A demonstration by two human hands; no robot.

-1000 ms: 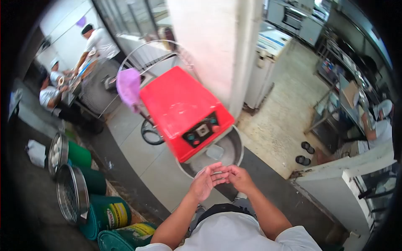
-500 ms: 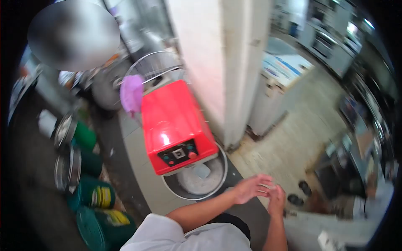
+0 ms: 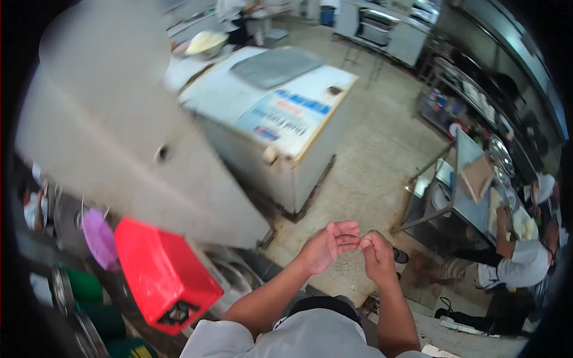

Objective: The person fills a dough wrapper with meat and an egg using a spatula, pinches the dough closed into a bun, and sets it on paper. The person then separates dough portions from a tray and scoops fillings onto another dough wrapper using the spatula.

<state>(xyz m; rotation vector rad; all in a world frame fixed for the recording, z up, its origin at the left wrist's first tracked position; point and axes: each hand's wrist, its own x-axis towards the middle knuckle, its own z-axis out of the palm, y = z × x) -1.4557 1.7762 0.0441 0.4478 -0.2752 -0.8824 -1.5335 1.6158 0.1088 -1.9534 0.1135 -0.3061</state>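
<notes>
The red machine [image 3: 156, 268] has shifted to frame's lower left, likely heavy: grip low; my left hand [image 3: 322, 251] spread, right hand [image 3: 377, 258] curled, contents unclear.

At upper centre, a white-topped chest [image 3: 218, 92] carries 1 grey sheet [image 3: 274, 67] and a printed label [image 3: 289, 113]. At right, a metal table [image 3: 468, 147] bears 1 brown board [image 3: 477, 178]. Dark footwear [image 3: 400, 256] rests on the pale floor [image 3: 358, 128], right of centre.

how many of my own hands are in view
2: the left hand, palm showing, just below the picture's middle; the right hand, fingers curled, close on its right.
</notes>
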